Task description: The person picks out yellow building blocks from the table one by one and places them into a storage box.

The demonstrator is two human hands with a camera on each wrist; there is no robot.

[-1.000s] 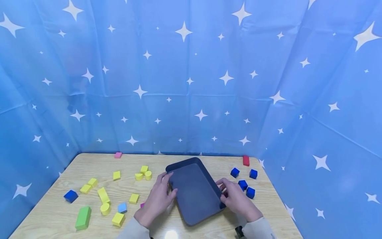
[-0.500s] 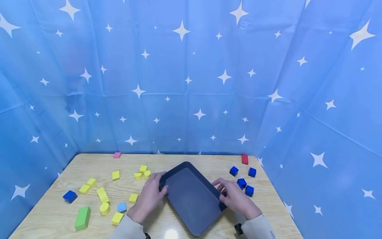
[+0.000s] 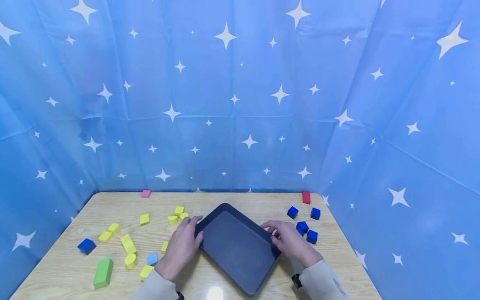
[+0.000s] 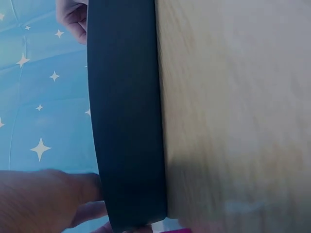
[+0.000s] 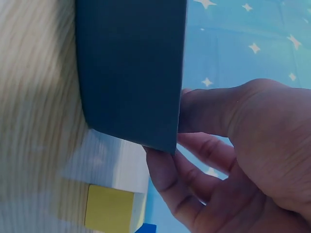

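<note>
A dark grey rectangular tray (image 3: pixel 240 250) with low walls sits slantwise at the table's front middle, nothing in it. My left hand (image 3: pixel 180 250) grips its left corner, thumb inside the rim. At the opposite right corner my right hand (image 3: pixel 294 243) pinches the wall. The left wrist view looks along the tray's outer wall (image 4: pixel 127 111), with the left thumb on its rim. In the right wrist view the right thumb lies at the rim and fingers reach behind the tray corner (image 5: pixel 133 97).
Yellow blocks (image 3: pixel 127 243), a green block (image 3: pixel 103 273), a light blue block (image 3: pixel 152 258) and a dark blue block (image 3: pixel 87 246) lie left on the wooden table (image 3: pixel 67 266). Several dark blue cubes (image 3: pixel 312 236) and a red block (image 3: pixel 306 197) lie right. A pink block (image 3: pixel 146 193) is at the back edge.
The tray has turned counter-clockwise and shifted a little left and nearer. My left hand has moved left and nearer with its corner; my right hand has shifted slightly left. Both keep their hold.
</note>
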